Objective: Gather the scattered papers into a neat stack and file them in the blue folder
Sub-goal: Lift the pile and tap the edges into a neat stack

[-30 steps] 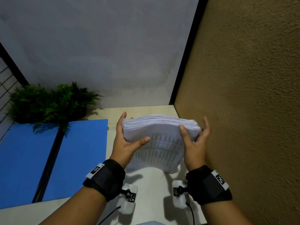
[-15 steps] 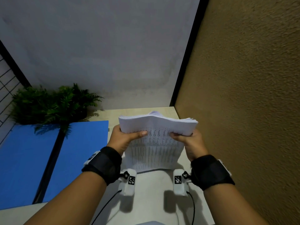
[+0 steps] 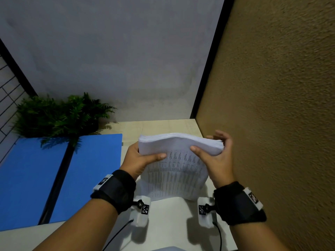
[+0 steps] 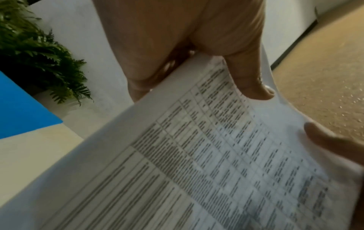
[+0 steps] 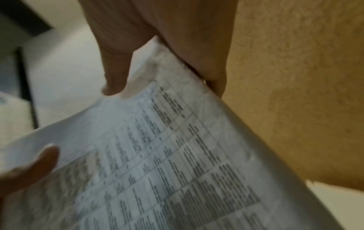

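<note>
A thick stack of printed papers (image 3: 177, 174) stands on edge on the pale table (image 3: 172, 223), its top edge bowed, tables of text facing me. My left hand (image 3: 139, 160) grips its upper left corner, thumb across the front sheet. My right hand (image 3: 217, 160) pinches the upper right corner, thumb in front and fingers loosely spread behind. The left wrist view shows the papers (image 4: 197, 155) under my left thumb. In the right wrist view the papers (image 5: 177, 155) run between thumb and fingers. The blue folder (image 3: 90, 169) lies open flat to the left.
A green fern (image 3: 59, 116) sits at the back left, overhanging the folder's far edge. A brown textured wall (image 3: 272, 124) stands close on the right, and a grey wall (image 3: 117, 60) closes the back. A wire grid (image 3: 9, 84) is at the far left.
One second ago flat palms squared the stack's sides; then both hands clenched its top edge. Now my right fingers have loosened and spread behind the right corner, and the top edge bows more.
</note>
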Available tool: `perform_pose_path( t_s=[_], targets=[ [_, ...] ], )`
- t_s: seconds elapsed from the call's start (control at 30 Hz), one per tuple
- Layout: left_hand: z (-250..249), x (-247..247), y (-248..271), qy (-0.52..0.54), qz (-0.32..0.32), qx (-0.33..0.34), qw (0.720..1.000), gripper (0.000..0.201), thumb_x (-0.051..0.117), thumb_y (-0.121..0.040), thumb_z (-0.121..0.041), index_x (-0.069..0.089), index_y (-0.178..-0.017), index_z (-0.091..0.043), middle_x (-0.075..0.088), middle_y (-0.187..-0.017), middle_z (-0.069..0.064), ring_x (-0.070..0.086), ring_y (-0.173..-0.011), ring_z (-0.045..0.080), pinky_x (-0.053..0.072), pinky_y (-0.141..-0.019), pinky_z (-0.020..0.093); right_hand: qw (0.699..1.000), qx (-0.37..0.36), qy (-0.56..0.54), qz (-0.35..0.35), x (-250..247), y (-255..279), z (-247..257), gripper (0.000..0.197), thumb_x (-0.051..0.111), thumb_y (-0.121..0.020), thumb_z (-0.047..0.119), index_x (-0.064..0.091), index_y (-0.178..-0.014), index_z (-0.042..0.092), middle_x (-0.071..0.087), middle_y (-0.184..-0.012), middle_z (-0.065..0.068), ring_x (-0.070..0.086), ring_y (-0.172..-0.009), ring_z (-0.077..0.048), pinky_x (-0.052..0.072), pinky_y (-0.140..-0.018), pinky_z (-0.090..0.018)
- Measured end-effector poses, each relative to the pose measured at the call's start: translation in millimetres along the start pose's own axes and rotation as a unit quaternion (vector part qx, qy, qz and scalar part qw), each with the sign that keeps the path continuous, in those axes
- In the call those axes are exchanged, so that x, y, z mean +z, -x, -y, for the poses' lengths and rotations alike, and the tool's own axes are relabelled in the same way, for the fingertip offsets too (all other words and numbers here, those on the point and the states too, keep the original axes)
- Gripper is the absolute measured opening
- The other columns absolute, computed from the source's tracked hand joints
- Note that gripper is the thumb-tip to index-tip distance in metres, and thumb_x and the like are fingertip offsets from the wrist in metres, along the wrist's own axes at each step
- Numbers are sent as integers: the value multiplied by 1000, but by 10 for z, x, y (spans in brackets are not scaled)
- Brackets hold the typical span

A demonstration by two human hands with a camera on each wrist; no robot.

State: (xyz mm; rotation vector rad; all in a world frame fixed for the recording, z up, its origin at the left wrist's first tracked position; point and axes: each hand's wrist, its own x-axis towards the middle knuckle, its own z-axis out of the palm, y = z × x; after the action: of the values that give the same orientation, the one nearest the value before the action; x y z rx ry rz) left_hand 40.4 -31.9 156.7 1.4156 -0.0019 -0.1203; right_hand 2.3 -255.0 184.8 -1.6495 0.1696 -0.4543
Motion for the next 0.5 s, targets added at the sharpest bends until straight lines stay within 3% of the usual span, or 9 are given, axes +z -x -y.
perform_pose_path(
  t_s=[0.07, 0.13, 0.17, 0.23, 0.33, 0.43, 0.5],
  targets=[
    [43, 30, 38, -11, 7, -7, 1000, 51, 87, -58, -5, 69, -104, -18, 76, -96, 0, 72, -89, 11, 56, -70, 22, 991, -93, 97, -24, 27, 98, 34, 70, 86, -66, 31, 43, -117, 53, 46, -121, 14, 50, -113, 1, 49, -88, -25],
    [78, 48, 64, -13, 9, -14, 1000, 49, 87, -60, -5, 69, -103, -20, 76, -97, 1, 72, -89, 11, 57, -70, 22, 977, -146, 157, -13, 54, 155, 9, 51, 78, -76, 33, 50, -117, 46, 38, -119, 18, 42, -113, 10, 45, -86, -19],
    [92, 48, 75, -15, 9, -16, 1000, 49, 87, -60, -6, 69, -103, -20, 76, -98, 2, 72, -89, 11, 57, -70, 22, 979, -135, 155, -11, 50, 161, -14, 43, 74, -79, 36, 54, -117, 42, 37, -118, 18, 39, -114, 11, 46, -88, -21],
    [101, 48, 108, -25, 17, -22, 999, 48, 87, -62, -6, 69, -104, -21, 75, -99, 1, 71, -89, 10, 56, -69, 19, 990, -76, 120, -20, 17, 147, -52, 44, 68, -81, 48, 53, -121, 38, 37, -116, 17, 39, -112, 13, 47, -90, -27],
    [130, 44, 137, -16, 14, -28, 999, 49, 88, -60, -8, 69, -102, -24, 75, -98, -1, 70, -90, 10, 56, -69, 21, 987, -87, 138, 15, 19, 153, -49, 48, 58, -75, 62, 52, -117, 39, 38, -116, 23, 40, -109, 16, 45, -84, -20],
    [132, 46, 148, -14, 6, -25, 1000, 49, 87, -61, -7, 68, -104, -22, 74, -100, 1, 69, -92, 13, 56, -68, 21, 988, -82, 129, -31, 35, 159, -31, 47, 54, -75, 64, 55, -112, 36, 41, -116, 11, 41, -108, 12, 43, -83, -18],
    [132, 51, 160, -5, 11, -20, 1000, 50, 86, -62, -3, 67, -105, -22, 74, -103, -1, 69, -91, 10, 55, -69, 19, 988, -80, 124, -33, 64, 177, -6, 44, 54, -75, 64, 53, -111, 39, 40, -115, 11, 40, -107, 13, 41, -81, -16]
  ],
)
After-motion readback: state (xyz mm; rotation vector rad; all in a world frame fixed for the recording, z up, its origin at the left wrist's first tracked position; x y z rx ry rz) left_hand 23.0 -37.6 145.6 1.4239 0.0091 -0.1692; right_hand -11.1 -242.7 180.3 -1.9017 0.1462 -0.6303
